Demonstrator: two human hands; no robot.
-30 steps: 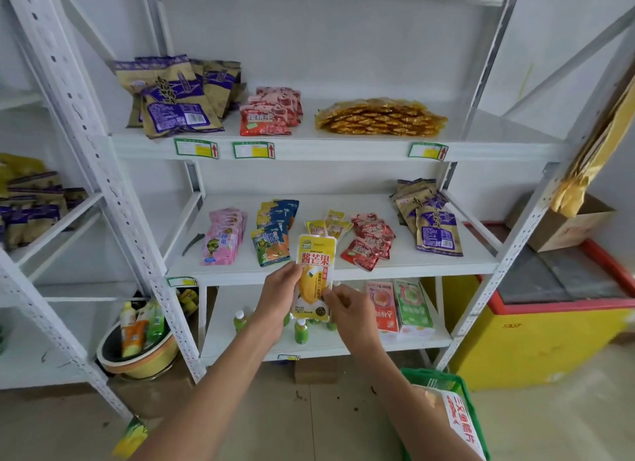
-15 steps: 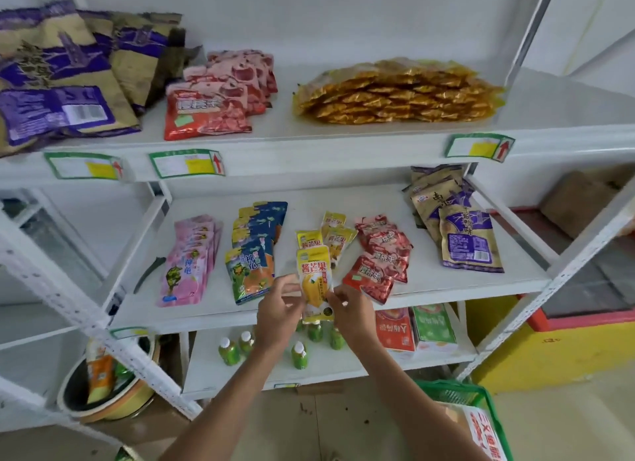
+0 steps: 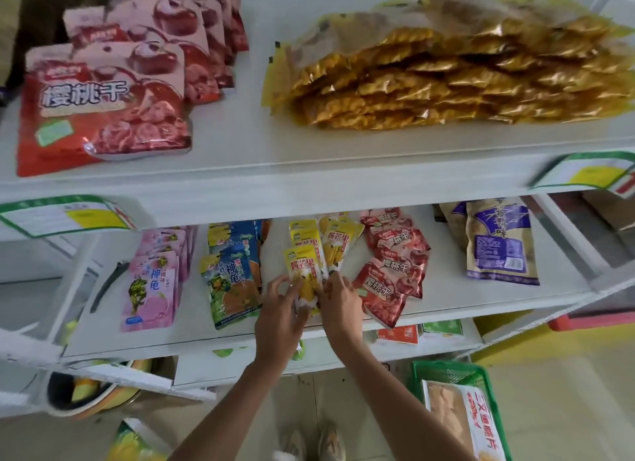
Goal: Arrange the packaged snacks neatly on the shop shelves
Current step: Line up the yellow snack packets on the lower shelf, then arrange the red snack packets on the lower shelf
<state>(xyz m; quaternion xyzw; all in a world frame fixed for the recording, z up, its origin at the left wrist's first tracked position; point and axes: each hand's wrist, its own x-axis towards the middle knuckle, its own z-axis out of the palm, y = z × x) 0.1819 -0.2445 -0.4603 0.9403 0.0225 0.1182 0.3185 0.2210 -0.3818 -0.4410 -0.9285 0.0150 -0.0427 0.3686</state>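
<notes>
A yellow mango snack packet [image 3: 303,271] lies at the front of a row of like yellow packets [image 3: 335,242] on the white middle shelf [image 3: 192,337]. My left hand [image 3: 280,314] pinches its lower left edge. My right hand [image 3: 338,301] pinches its lower right edge. The packet's bottom is hidden behind my fingers. Blue turtle packets [image 3: 232,282] lie just left of it and red cherry packets [image 3: 391,275] just right.
Pink packets [image 3: 153,283] and purple-brown bags [image 3: 500,246] fill the shelf's ends. The upper shelf [image 3: 309,165] carries large red cherry bags [image 3: 103,106] and a gold-wrapped heap [image 3: 446,69]. A green basket [image 3: 450,374] holding a white packet sits on the floor at right.
The view has moved closer to the shelves. Both hands carried the yellow packet up and forward onto the middle shelf, in front of the yellow row.
</notes>
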